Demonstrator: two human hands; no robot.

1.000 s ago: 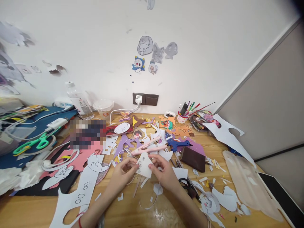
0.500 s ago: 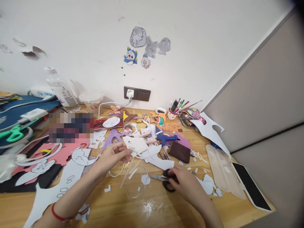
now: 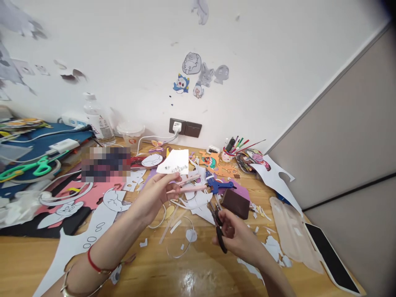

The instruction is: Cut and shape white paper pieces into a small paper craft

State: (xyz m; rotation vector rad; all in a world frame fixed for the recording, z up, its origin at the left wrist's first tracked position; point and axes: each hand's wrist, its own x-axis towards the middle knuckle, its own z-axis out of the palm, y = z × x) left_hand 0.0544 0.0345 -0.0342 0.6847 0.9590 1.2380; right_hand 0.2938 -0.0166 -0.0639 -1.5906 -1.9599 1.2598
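Between the fingertips of my left hand [image 3: 159, 196] is a small white paper piece [image 3: 175, 161] with faint grey print along its lower edge, raised above the clutter. My right hand [image 3: 236, 237] grips black-handled scissors [image 3: 220, 239] by the finger loops, and their blades point away from me toward the wall. Just beyond my left fingers lie slim pink sticks [image 3: 193, 188]. A blue glue gun [image 3: 221, 185] and a dark brown box [image 3: 235, 203] rest past the scissors. A loop of white cord [image 3: 168, 247] and paper scraps lie between my hands.
At the left are green scissors [image 3: 43, 166], a bottle [image 3: 98, 123] and a lidded cup [image 3: 131, 134]. A pen cup [image 3: 228, 154] stands by the wall. To the right are a clear plastic tray [image 3: 293, 233] and a white-framed black panel [image 3: 331, 258]. Cut paper litters the wooden table [image 3: 148, 272].
My right hand has picked the scissors up from the table and turned them to point away. My left hand has raised and tilted the paper piece. The view has shifted slightly.
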